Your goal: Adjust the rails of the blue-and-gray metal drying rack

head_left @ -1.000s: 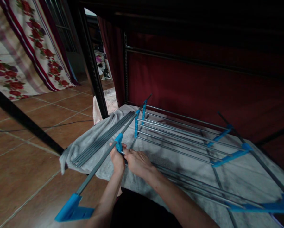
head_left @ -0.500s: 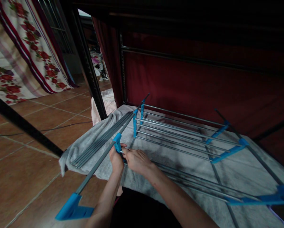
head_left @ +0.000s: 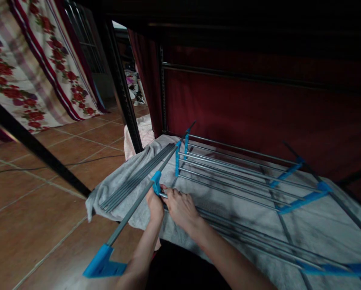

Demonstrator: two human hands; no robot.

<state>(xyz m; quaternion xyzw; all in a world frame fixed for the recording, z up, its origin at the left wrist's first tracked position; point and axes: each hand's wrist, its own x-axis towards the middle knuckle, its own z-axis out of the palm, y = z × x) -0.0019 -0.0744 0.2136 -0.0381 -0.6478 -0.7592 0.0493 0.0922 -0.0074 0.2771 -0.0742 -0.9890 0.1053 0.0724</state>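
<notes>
My left hand is closed around a blue plastic bracket on a long grey pole. Beside it, my right hand grips the end of a thin metal rod, which meets the bracket. Both belong to a partly assembled drying rack lying on its side. Behind my hands, several rods span between the blue brackets of the left pole and those on the right, such as the bracket. Lower rods pass partly behind my right forearm. My fingertips are partly hidden.
A bundle of loose grey rods lies on the grey blanket left of the rack. A blue corner piece hangs over the tiled floor. Black frame posts and a dark red curtain surround the bed.
The whole view has shifted, so everything sits further right. My hands stay at the same bracket; slightly more of the rod's end shows between them.
</notes>
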